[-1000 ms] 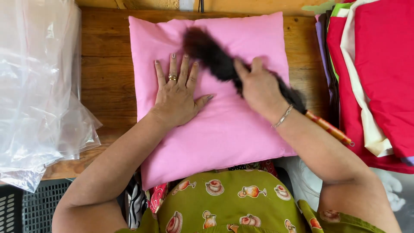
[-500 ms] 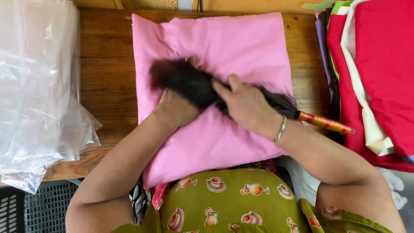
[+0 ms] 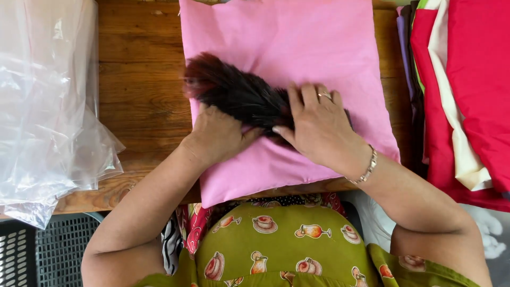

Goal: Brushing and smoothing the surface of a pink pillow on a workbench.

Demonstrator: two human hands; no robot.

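Pillow (image 3: 297, 48) lying on table (image 3: 138, 95); duster (image 3: 234, 93) lying on pillow, both hands on it. Plastic bags (image 3: 48, 106) sitting left, folded fabric stack (image 3: 467, 90) right.

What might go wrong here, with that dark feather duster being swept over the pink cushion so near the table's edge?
Two things, perhaps. The pink cushion overhangs the near edge of the wooden table, so a hard sweep might drag it off. The feather duster in the right hand lies partly over the left hand and reaches toward the clear plastic bags, so a wide stroke might brush them.
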